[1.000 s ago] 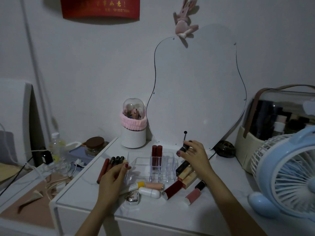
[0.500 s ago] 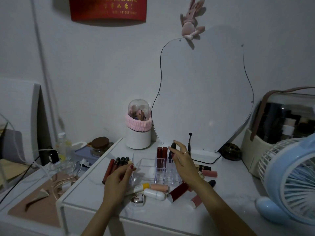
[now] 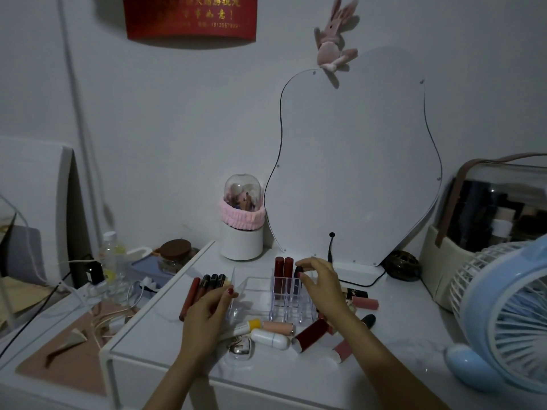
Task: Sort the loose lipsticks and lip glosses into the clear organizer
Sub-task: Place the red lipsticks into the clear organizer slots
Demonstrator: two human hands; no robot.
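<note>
A clear organizer stands mid-table, with two dark red tubes upright in its back slots. My right hand pinches a dark lipstick by its top, upright over the slot beside the red tubes. My left hand rests against the organizer's left side. Several slim lip glosses lie left of it. In front lie a yellow-capped tube, a peach tube, a white capsule and a dark red lipstick. More lipsticks lie to the right.
A curved mirror leans on the wall behind. A white domed brush holder stands at the back left. A blue fan and a cosmetics case fill the right side. A small silver compact lies near the front.
My right hand picked a dark lipstick out of the right-hand pile and carried it left to the organizer's back slots. My left hand stayed at the organizer's left side.
</note>
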